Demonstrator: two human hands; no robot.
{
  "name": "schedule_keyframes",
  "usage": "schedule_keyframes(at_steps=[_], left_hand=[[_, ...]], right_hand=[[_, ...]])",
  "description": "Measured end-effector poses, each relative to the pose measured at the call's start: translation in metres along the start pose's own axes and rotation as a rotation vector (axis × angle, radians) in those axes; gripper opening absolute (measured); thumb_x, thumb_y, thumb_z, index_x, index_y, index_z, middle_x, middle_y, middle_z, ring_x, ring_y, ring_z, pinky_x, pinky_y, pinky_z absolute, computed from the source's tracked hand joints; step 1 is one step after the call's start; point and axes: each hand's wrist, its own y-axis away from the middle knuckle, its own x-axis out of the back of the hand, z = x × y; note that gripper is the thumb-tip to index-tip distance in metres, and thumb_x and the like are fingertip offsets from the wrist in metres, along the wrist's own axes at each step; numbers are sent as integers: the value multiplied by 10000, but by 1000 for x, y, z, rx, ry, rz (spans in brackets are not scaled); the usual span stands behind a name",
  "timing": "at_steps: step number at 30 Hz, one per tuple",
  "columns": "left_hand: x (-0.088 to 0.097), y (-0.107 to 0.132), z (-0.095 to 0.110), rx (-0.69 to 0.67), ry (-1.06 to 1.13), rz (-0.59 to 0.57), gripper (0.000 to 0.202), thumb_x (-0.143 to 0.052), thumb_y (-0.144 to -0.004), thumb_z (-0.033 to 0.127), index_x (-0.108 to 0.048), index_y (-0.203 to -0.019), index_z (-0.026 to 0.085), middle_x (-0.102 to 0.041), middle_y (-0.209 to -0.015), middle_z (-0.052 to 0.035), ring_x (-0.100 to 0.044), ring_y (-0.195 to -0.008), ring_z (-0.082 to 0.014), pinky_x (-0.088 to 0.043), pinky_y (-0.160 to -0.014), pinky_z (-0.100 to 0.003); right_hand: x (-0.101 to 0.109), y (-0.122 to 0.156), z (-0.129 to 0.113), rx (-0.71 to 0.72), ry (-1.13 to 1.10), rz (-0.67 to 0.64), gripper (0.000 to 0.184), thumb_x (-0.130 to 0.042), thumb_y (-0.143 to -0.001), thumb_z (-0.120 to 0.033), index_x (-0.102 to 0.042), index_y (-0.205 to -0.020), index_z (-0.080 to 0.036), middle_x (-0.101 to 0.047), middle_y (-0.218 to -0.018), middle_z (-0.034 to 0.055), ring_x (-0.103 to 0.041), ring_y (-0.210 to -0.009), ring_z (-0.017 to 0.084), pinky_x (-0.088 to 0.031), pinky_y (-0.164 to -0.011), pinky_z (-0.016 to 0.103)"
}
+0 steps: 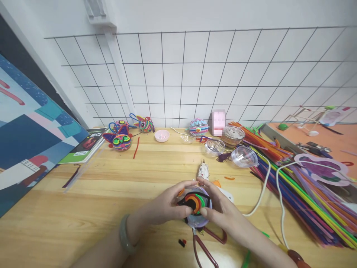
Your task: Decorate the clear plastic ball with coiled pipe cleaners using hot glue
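Note:
My left hand and my right hand curve round a clear, lilac-tinted plastic ball from both sides. Across its top lies a coiled pipe-cleaner eye in black, orange, red and green, with black strips around it. Both thumbs press at the eye's near edge. Scissors with dark red handles lie just below the ball, partly hidden by it. Beyond my fingertips is a white glue gun, its rear part covered by my right hand. Small black and red scraps sit left of the scissors.
Finished striped pipe-cleaner figures stand at the back left, near a pink bowl. Clear half-shells lie back right. Bundles of pipe cleaners and a looping white cord cover the right side. A picture board stands left.

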Motion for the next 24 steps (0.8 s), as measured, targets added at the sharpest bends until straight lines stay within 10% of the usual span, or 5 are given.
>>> schedule_keyframes(at_steps=[24], left_hand=[[-4, 3, 1, -69, -222, 71, 661, -670, -770, 264, -383, -1360, 181, -481, -1369, -145, -496, -1213, -283, -381, -1035, -422]], right_hand=[[-5, 9, 2, 50, 362, 107, 750, -612, -769, -343, -258, -1420, -230, -366, -1463, 116, -333, -1340, 302, -255, -1100, 484]])
